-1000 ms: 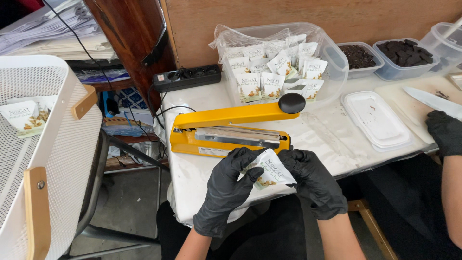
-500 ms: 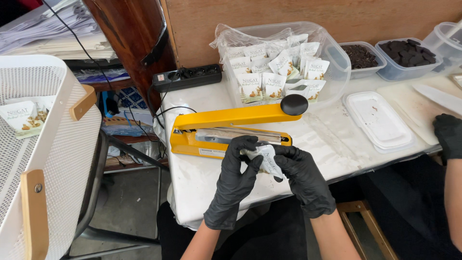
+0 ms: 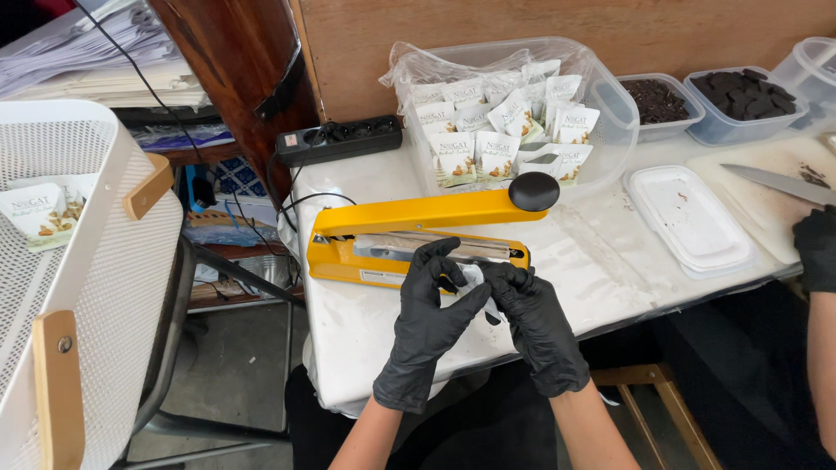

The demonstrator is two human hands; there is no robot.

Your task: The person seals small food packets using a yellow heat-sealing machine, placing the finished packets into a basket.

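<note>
A small white pouch (image 3: 475, 280) is sitting pinched between two black-gloved hands, mostly hidden by their fingers, just in front of a yellow heat sealer (image 3: 418, 235); the sealer is lying on the white table with its arm raised and its black knob pointing right

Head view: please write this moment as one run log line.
left hand: holds white pouch | right hand: holds same pouch | place: at yellow heat sealer, arm raised

The yellow sealer (image 3: 418, 235) blocked the way just beyond both hands. Bare desk (image 3: 601, 261) lay open rightward, bounded by the white lid (image 3: 692, 218); the pouch tub (image 3: 522, 113) closed off the back.
</note>
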